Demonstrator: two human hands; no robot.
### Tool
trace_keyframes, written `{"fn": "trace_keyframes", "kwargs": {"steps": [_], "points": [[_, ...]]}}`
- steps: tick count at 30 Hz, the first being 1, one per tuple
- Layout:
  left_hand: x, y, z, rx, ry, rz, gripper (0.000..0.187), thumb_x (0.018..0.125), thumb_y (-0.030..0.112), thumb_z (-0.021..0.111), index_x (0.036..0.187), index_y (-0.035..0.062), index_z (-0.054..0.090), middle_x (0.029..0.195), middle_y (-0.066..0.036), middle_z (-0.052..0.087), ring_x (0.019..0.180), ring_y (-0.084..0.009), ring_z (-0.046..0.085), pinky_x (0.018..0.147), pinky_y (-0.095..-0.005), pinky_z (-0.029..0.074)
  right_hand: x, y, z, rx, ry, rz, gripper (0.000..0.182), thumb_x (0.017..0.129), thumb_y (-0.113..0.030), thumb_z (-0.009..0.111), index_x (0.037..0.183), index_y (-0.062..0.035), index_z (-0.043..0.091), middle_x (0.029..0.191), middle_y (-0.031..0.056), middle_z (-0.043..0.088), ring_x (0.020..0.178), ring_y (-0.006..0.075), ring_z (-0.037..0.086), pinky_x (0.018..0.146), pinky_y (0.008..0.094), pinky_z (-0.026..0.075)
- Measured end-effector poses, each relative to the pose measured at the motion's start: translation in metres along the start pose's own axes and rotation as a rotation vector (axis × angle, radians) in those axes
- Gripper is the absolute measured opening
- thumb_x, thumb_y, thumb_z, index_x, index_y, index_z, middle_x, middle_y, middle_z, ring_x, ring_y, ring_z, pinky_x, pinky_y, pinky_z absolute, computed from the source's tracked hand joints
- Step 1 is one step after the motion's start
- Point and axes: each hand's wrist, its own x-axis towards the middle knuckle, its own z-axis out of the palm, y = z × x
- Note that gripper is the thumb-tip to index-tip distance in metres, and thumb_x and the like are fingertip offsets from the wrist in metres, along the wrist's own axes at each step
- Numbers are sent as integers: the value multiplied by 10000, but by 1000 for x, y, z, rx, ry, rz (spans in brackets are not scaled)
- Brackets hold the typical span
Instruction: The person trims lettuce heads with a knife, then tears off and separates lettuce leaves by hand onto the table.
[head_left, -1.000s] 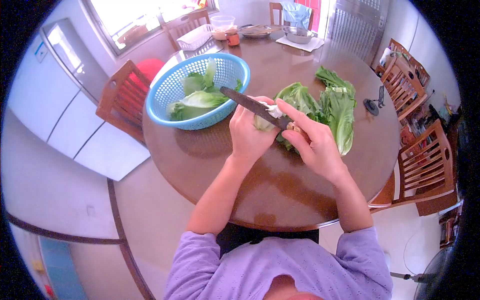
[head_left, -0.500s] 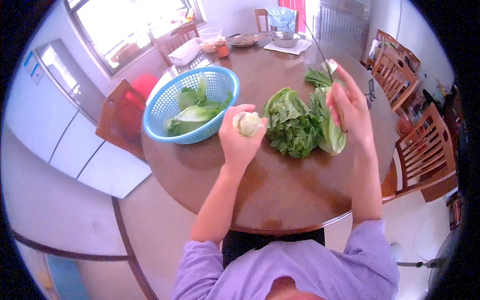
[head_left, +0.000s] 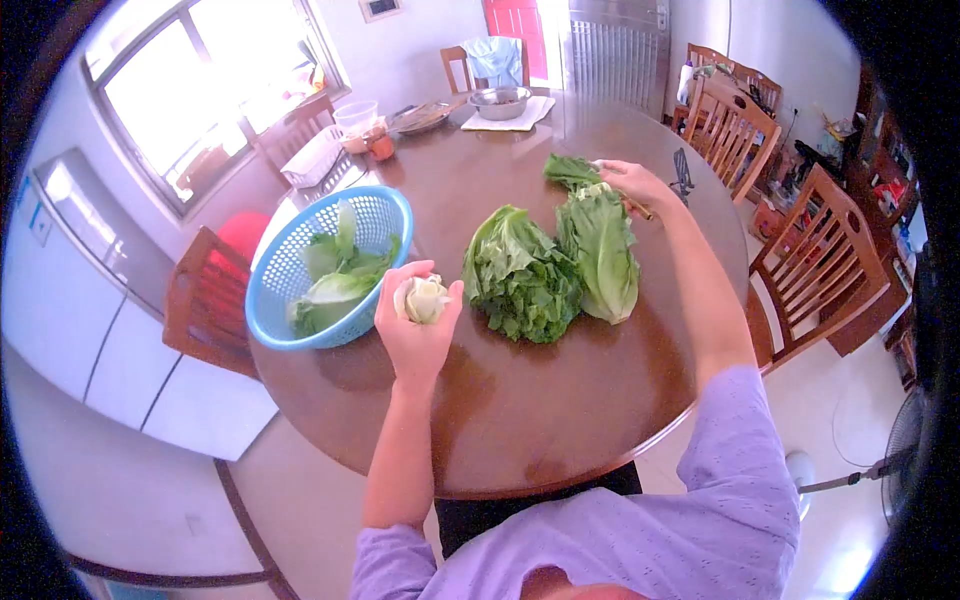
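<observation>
"Head view. Left grip?"
"Left hand (head_left: 413,338) wrapped closed around a lettuce piece (head_left: 421,299), pale end toward camera; rest hidden, so can't tell its long axis."
"Basket?"
"Blue basket (head_left: 288,243), just left of that grip. Left hand's clearly nearer."
"Right grip?"
"Right hand (head_left: 637,185) curled closed on a brown handle (head_left: 641,209); no blade visible."
"Other lettuce?"
"On the bench (head_left: 560,410), between hands: leafy lettuce (head_left: 522,275) right of left grip, paler lettuce (head_left: 603,258) beside it, long axis running away from the person, far end near right hand."
</observation>
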Motion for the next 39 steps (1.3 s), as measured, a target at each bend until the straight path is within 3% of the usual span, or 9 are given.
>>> {"fn": "trace_keyframes", "kwargs": {"steps": [4, 9, 14, 19, 21, 30, 32, 35, 39], "points": [[1, 2, -1, 32, -13, 39, 320, 692, 22, 772, 962, 24, 600, 869, -56, 575, 773, -155, 560, 719, -281, 464, 6, 2, 7, 18, 151, -5, 596, 927, -369, 561, 1419, -77, 394, 719, 22, 565, 452, 70, 451, 375, 241, 354], [2, -4, -5, 8, 18, 33, 328, 699, 37, 779, 968, 15, 593, 880, -59, 586, 768, -150, 562, 713, -285, 469, -22, -16, -1, -9, 346, -337, 561, 925, -371, 574, 1364, -47, 448, 734, 47, 614, 465, 104, 484, 401, 269, 392], [13, 2, -21, -112, 158, -148, 330, 723, 59, 793, 981, 24, 591, 894, -16, 575, 773, -94, 540, 700, -241, 465, -147, -79, 31, -209, -103, -532, 488, 907, -258, 621, 1324, -49, 479, 762, 21, 594, 598, 84, 525, 543, 249, 447], [18, 0, -26, -215, 262, -166, 340, 717, 51, 796, 987, 20, 592, 869, -18, 580, 754, -82, 551, 672, -224, 471, -201, -61, 87, -510, -480, -672, 442, 866, -173, 631, 1266, -29, 506, 978, 160, 634, 865, 285, 637, 776, 374, 508], [16, 3, -25, -172, 236, -142, 340, 714, 44, 794, 990, 33, 596, 865, -16, 588, 753, -76, 555, 671, -221, 475, -209, -35, 118, -476, -407, -751, 465, 826, -79, 642, 1264, -38, 491, 963, 150, 607, 886, 320, 616, 771, 389, 497], [11, -7, -18, -92, 162, -30, 367, 683, 54, 792, 996, 33, 602, 886, -58, 616, 770, -148, 589, 707, -281, 485, -207, -8, 169, -631, -255, -904, 539, 773, -111, 701, 1263, -31, 492, 904, 149, 586, 820, 323, 587, 720, 397, 498], [11, -10, -18, -60, 155, -4, 378, 664, 56, 782, 997, 33, 604, 910, -94, 621, 787, -217, 608, 727, -320, 491, -208, -10, 168, -638, -247, -914, 529, 775, -119, 706, 1254, -26, 499, 926, 152, 584, 836, 326, 589, 726, 391, 499], [12, -10, -18, 7, 147, 85, 395, 693, 64, 803, 1034, 43, 605, 893, -37, 599, 797, -120, 572, 727, -258, 479, -205, -28, 166, -630, -169, -979, 487, 771, -136, 711, 1215, -43, 535, 966, 138, 590, 859, 315, 598, 741, 386, 511], [10, -7, -16, 45, 134, 77, 394, 676, 70, 797, 1023, 43, 612, 876, -73, 615, 788, -175, 596, 726, -290, 487, -198, -82, 161, -554, 72, -1203, 446, 774, -124, 707, 1190, -59, 562, 1009, 128, 601, 879, 317, 599, 765, 394, 512]]}}
